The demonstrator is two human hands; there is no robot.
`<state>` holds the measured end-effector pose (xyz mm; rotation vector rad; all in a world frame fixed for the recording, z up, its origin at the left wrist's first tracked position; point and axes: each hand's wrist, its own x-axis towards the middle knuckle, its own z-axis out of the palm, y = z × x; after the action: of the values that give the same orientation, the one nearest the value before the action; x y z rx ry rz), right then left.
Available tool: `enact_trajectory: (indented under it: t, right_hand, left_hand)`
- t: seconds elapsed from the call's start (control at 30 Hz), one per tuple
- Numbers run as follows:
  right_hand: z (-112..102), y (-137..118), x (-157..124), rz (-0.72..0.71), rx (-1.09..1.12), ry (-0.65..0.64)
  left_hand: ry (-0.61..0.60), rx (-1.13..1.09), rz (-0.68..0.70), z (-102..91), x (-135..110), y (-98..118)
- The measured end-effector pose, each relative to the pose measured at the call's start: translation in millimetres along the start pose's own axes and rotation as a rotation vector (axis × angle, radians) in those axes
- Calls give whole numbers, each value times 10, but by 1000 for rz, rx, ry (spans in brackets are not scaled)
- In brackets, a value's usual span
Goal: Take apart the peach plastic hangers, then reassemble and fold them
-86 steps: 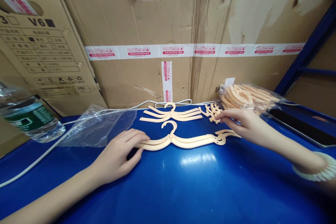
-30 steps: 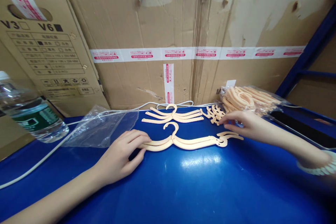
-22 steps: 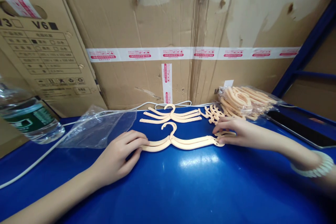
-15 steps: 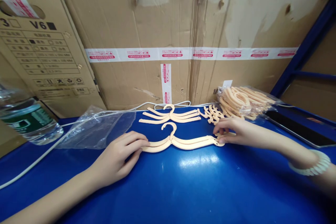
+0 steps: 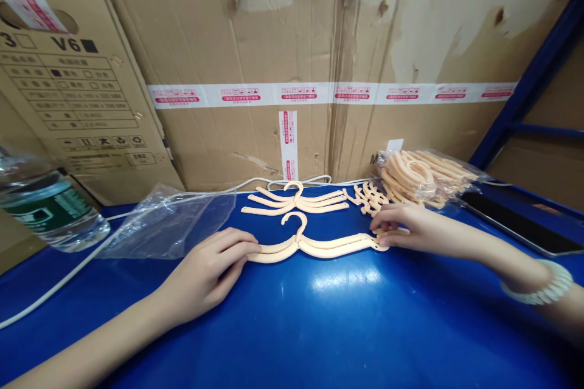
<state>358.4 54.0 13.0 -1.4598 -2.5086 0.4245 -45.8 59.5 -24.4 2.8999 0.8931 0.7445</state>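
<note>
A cream folding clothes hanger (image 5: 328,248) lies flat on the blue table, its curved hook pointing away from me. My left hand (image 5: 214,270) grips the tip of its left arm between thumb and fingers. At the other end, my right hand (image 5: 396,228) pinches a small cream end piece (image 5: 379,244) against the tip of the right arm. Fingers partly cover how the piece meets the arm. Behind it lie more cream hangers (image 5: 314,202) with their arms fanned out. Small loose hooked pieces (image 5: 368,196) form a pile just beyond my right hand.
A plastic bag of cream hanger parts (image 5: 424,176) is at the back right, near a dark phone-like device (image 5: 520,225). On the left are a water bottle (image 5: 50,206), a clear bag (image 5: 168,225) and a white cable (image 5: 59,292). Cardboard (image 5: 246,140) stands behind.
Hardly anything differs. The right end of the hanger and the small end piece have shifted very slightly, with both hands keeping their grip.
</note>
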Motion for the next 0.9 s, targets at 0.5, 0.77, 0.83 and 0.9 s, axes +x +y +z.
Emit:
enact_trajectory:
  t: [0.5, 0.77, 0.83, 0.9]
  right_hand:
    - [179, 93, 218, -146, -175, 349]
    - [281, 19, 522, -178, -282, 332]
    - [302, 2, 542, -184, -289, 327]
    - [322, -19, 549, -188, -295, 324]
  left_hand:
    - [95, 39, 8, 5, -2, 37]
    - [102, 71, 24, 19, -25, 40]
    - [89, 80, 27, 18, -26, 40]
    - [85, 88, 25, 18, -26, 41]
